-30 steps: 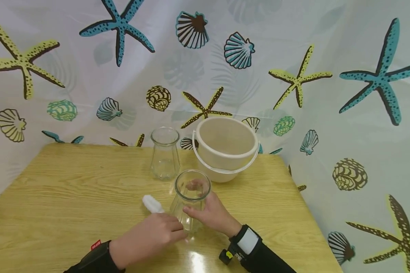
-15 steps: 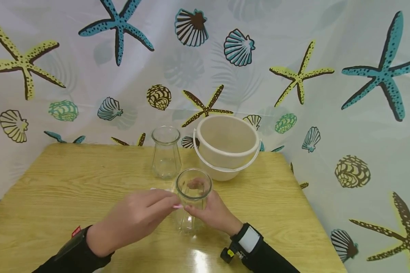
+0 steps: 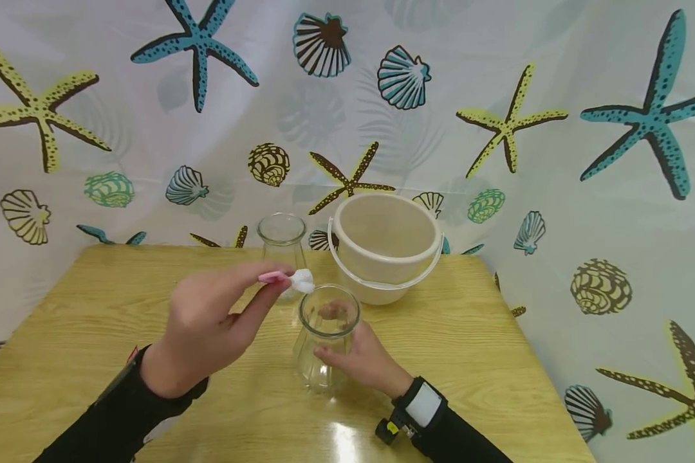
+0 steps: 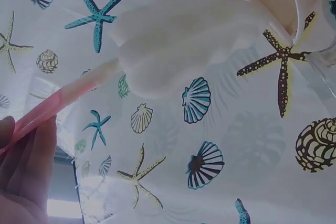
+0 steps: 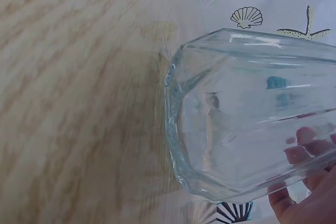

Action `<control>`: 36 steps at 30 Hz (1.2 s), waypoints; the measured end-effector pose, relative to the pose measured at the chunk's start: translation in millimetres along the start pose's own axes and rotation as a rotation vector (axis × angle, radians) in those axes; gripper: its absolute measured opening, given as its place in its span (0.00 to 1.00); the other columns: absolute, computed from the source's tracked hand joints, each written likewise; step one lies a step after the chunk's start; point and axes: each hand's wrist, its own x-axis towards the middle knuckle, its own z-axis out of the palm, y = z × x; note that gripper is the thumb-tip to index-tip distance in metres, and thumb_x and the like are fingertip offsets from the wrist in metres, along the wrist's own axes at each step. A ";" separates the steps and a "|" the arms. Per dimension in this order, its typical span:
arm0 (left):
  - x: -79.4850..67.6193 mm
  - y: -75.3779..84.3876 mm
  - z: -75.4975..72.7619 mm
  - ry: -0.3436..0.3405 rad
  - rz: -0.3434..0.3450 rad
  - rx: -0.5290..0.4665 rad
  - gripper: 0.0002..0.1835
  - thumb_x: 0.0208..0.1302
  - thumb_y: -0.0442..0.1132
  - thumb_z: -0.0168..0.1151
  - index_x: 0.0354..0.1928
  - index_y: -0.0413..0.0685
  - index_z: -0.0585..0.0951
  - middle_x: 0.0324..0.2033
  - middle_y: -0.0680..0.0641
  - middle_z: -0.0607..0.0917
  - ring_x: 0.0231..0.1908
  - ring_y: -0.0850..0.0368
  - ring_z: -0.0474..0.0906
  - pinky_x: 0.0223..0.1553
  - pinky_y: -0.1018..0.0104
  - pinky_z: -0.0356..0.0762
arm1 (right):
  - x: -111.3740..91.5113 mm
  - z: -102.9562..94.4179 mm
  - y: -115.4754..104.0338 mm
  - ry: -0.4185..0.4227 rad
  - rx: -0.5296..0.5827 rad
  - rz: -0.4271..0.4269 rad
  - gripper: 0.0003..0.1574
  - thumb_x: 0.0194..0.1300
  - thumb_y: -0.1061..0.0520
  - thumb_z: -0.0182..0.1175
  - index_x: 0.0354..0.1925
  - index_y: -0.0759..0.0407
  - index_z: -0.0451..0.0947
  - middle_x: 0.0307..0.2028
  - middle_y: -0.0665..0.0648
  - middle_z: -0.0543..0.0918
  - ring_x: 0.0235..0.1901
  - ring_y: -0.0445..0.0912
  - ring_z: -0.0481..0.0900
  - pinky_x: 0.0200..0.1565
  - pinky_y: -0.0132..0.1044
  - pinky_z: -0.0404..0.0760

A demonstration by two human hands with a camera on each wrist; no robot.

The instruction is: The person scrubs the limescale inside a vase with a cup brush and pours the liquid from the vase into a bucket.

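In the head view my left hand (image 3: 208, 328) pinches the pink handle of a sponge bottle brush (image 3: 302, 281). Its white sponge head is just above and left of the mouth of the nearer clear glass vase (image 3: 313, 370). The left wrist view shows the ridged sponge head (image 4: 184, 40) close up, with fingertips on the pink handle (image 4: 52, 103). My right hand (image 3: 365, 360) grips that vase around its right side, thumb in front and fingers behind. Seen from the right wrist, the faceted glass vase (image 5: 231, 114) has its base at the wooden tabletop.
A second glass vase (image 3: 282, 241) stands farther back, partly behind my left hand. To its right is a cream bucket (image 3: 385, 276) with its white handle hanging down in front. A curtain (image 3: 324, 122) with starfish and shell prints borders the wooden table (image 3: 457, 347).
My left hand has risen and moved away from me, lifting the brush from beside the vase to rim height. The sponge head now points toward the vase's mouth. My right hand keeps its grip.
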 end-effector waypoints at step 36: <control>-10.7 -17.6 43.8 0.016 -0.255 -0.230 0.12 0.46 0.21 0.69 0.35 0.34 0.81 0.28 0.44 0.86 0.32 0.59 0.82 0.33 0.64 0.83 | 0.5 2.7 4.9 0.018 -0.036 -0.006 0.49 0.54 0.63 0.69 0.68 0.52 0.54 0.57 0.55 0.71 0.56 0.48 0.68 0.56 0.59 0.68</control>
